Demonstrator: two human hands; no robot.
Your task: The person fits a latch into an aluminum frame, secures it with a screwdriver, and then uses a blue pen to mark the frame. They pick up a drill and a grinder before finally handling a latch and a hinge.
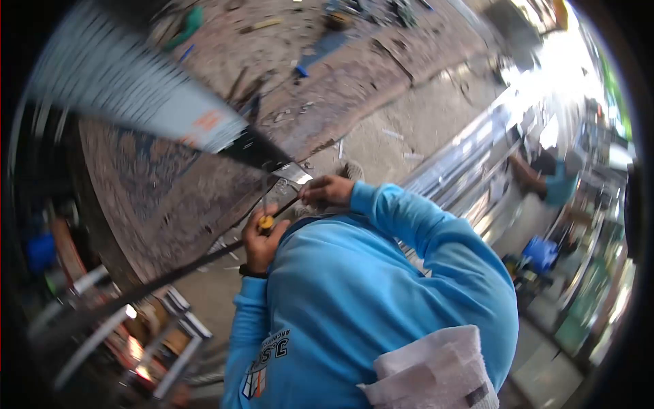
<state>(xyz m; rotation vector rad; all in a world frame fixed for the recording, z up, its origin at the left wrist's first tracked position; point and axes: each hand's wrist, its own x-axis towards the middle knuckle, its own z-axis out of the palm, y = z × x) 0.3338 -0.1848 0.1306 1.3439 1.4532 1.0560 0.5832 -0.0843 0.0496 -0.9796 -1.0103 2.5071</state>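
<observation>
My left hand (257, 242), with a dark band at its wrist, is closed around a screwdriver (266, 222) with a yellow handle. Its thin shaft points away from me, towards a long metal profile (163, 102) wrapped in printed film. The profile's dark, bare end (262, 151) reaches close to both hands. My right hand (328, 191) is closed just beyond that end, its fingers pinching what looks like a long dark strip (197, 261). This strip runs from the lower left, past my left hand, to my right fingertips. Some detail is blurred.
A worn patterned carpet (153, 167) lies ahead, scattered with tools and scraps. Long metal profiles (470, 153) are stacked at the right, near another person's blue sleeve (560, 185). Metal frames (174, 334) stand at lower left. A white cloth (432, 371) hangs over my shirt.
</observation>
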